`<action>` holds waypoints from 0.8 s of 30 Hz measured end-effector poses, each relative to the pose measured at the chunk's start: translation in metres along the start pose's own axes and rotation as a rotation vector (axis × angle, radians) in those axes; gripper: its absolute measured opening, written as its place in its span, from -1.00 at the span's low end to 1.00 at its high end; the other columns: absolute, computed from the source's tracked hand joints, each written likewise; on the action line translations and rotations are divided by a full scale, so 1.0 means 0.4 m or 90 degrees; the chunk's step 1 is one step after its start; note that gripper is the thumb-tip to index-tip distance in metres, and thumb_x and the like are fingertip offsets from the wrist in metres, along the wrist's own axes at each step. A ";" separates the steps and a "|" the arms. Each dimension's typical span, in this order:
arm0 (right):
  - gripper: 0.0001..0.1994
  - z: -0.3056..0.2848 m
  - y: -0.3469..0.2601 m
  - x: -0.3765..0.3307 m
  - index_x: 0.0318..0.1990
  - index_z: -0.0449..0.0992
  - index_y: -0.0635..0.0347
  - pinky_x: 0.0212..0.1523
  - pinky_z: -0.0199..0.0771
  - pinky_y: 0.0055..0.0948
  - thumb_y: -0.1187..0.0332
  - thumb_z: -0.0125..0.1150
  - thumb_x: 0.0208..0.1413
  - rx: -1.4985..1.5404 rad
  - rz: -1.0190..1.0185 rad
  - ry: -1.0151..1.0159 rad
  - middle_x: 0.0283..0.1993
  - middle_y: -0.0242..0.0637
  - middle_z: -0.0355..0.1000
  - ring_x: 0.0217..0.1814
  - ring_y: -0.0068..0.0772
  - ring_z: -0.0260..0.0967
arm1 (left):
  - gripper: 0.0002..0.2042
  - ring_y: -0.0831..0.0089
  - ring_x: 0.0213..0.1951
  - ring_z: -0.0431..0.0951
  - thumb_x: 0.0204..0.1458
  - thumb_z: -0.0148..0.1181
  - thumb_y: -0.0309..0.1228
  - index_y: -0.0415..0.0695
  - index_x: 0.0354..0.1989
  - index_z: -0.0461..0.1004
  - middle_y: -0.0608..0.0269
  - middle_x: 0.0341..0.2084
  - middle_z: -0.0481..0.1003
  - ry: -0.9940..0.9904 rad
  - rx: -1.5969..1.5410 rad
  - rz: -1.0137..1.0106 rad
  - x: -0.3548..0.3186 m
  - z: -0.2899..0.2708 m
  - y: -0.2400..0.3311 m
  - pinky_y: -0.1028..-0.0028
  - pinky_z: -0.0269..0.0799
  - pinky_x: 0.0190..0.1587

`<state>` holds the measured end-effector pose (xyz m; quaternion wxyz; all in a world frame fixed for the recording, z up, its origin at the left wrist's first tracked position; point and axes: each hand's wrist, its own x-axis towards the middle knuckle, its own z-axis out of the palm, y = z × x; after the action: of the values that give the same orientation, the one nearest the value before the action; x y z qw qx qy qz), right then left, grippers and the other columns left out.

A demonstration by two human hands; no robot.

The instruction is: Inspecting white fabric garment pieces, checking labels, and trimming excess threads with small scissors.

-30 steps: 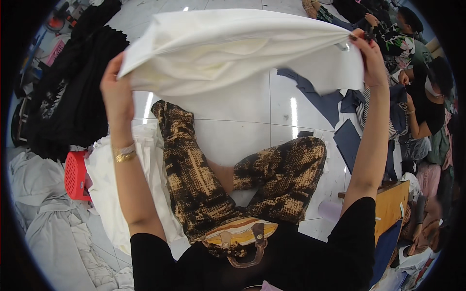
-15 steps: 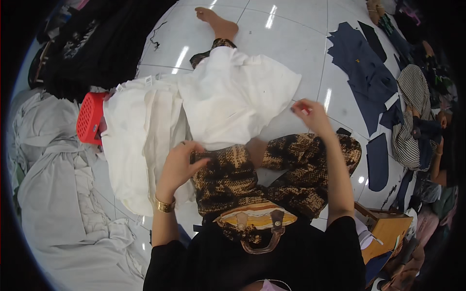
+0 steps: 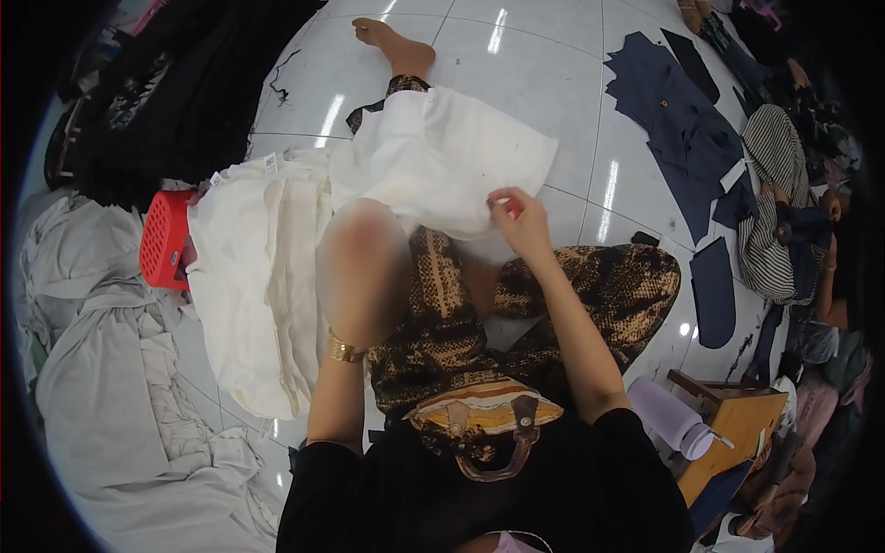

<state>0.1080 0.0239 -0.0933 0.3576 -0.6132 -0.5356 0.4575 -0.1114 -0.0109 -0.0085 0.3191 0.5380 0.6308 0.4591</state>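
Note:
A white cloth piece lies draped over my outstretched leg, its near edge by my knee. My right hand is at the cloth's lower right edge, thumb and fingers pinched together. Something small and pale may be between the fingertips; I cannot make it out. My left hand, with a gold bracelet at the wrist, is over the near left corner of the cloth. Blur hides its fingers. Beside it on the left rests a thick stack of folded white cloth.
Left of the stack stand a red plastic basket and a heap of pale grey fabric. Black cloth is piled at far left. Navy cut pieces lie at right, near another person's hand. A lilac bottle leans by a wooden box.
My right hand has moved left and slightly down to the cloth's edge. My left hand has shifted a little right and up. The view has tilted slightly, and more of the lilac bottle shows.

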 end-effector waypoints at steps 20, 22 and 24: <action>-0.84 0.075 -0.055 -0.006 -0.35 0.35 0.28 -0.36 0.32 -0.32 0.50 0.12 -0.15 -0.050 -0.220 0.087 -0.37 -0.15 0.30 -0.39 -0.12 0.32 | -0.85 0.07 -0.32 0.44 -0.04 0.05 -0.46 -0.25 -0.32 0.32 -0.03 -0.41 0.44 -0.166 0.349 0.065 0.087 -0.083 -0.042 0.32 0.34 -0.27; -0.85 0.047 -0.074 0.013 -0.36 0.34 0.29 -0.35 0.32 -0.32 0.52 0.10 -0.16 -0.010 -0.212 0.154 -0.36 -0.15 0.30 -0.38 -0.12 0.32 | -0.84 0.09 -0.34 0.44 -0.06 0.08 -0.46 -0.24 -0.32 0.31 -0.02 -0.42 0.44 -0.198 0.370 0.102 0.076 -0.094 -0.034 0.33 0.35 -0.29; -0.86 0.025 -0.098 0.029 -0.36 0.34 0.29 -0.35 0.30 -0.32 0.53 0.09 -0.14 -0.070 -0.222 0.206 -0.37 -0.17 0.29 -0.37 -0.13 0.31 | -0.82 0.10 -0.36 0.45 -0.08 0.12 -0.46 -0.24 -0.33 0.31 -0.01 -0.43 0.45 -0.232 0.387 0.137 0.066 -0.097 -0.010 0.34 0.35 -0.30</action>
<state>0.0858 0.0416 -0.0624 0.4785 -0.5952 -0.5931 0.2549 -0.1535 0.0054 0.0047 0.2017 0.7447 0.6107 0.1782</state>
